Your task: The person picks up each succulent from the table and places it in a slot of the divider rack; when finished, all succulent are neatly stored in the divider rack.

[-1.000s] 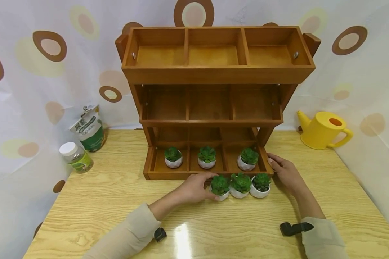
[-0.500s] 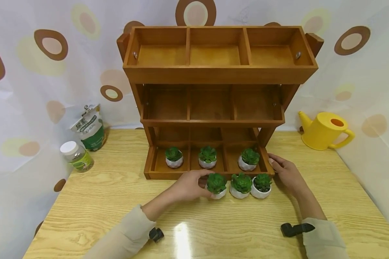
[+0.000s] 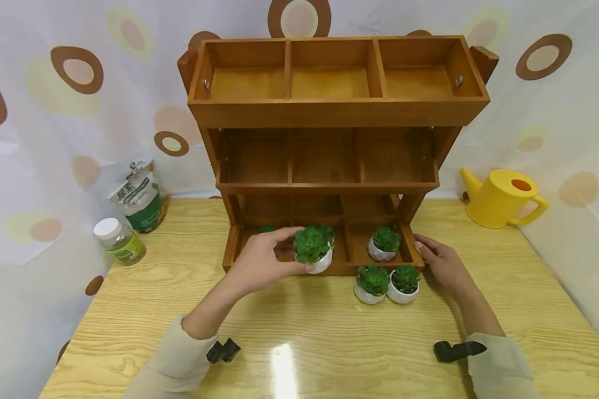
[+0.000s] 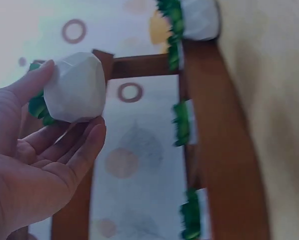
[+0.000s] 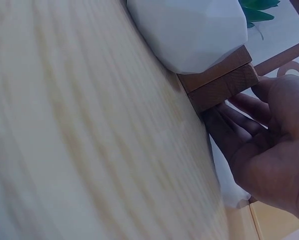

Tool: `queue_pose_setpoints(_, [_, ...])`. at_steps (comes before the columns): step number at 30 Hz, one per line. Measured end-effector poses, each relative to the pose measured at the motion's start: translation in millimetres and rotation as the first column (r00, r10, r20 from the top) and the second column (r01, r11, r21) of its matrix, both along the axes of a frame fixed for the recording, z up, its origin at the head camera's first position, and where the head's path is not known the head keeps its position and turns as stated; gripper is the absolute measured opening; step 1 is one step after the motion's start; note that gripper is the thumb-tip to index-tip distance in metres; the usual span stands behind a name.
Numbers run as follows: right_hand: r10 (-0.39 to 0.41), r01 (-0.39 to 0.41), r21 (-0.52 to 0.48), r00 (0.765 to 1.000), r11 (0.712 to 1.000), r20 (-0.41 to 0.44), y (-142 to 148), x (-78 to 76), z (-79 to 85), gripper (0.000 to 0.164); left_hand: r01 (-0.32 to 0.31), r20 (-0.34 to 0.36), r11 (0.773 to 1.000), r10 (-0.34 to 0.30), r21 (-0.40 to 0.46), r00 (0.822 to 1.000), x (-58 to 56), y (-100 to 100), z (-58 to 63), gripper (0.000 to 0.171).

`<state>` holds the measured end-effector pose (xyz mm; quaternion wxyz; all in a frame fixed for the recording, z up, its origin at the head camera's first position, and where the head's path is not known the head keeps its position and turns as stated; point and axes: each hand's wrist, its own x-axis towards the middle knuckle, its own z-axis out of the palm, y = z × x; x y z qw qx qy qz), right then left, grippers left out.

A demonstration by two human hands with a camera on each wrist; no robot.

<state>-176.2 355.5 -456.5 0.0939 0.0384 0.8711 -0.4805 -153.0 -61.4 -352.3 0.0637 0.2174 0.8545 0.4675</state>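
My left hand (image 3: 262, 260) holds a potted succulent (image 3: 310, 244) in the air before the shelf's bottom tier, thumb and fingers around its white faceted pot (image 4: 77, 87). Behind it, the middle succulent (image 3: 328, 231) in that tier is mostly hidden; the left one (image 3: 266, 228) shows only its top above my hand. A third succulent (image 3: 381, 244) sits in the right compartment. My right hand (image 3: 443, 269) touches the right end of the wooden shelf (image 3: 339, 113) with its fingertips. Just left of that hand, two more succulents, a left one (image 3: 371, 284) and a right one (image 3: 403, 284), stand on the table.
The shelf's top and middle tiers have three compartments each. At the left stand a white-lidded jar (image 3: 120, 241) and a green-and-white pouch (image 3: 140, 199). A yellow watering can (image 3: 499, 199) stands at the back right of the wooden table (image 3: 299, 354).
My left hand has drawn its succulent away from the row on the table, lifting it up and leftward toward the bottom tier. The right hand stays in place at the shelf's end.
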Motion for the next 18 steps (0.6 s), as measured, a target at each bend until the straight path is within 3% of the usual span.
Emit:
queue_pose_setpoints(8, [-0.001, 0.0, -0.023, 1.0, 1.0, -0.006, -1, 0.4, 0.3, 0.07, -0.024, -0.089, 0.991, 0.036, 0.129, 0.995, -5.1, -22, 48.7, 0.063])
queue_pose_setpoints(18, [-0.003, 0.003, -0.011, 1.0, 1.0, 0.0, -1, 0.6, 1.7, 0.071, -0.102, -0.114, 0.986, 0.117, 0.134, 0.987, -33.3, -44, 75.4, 0.065])
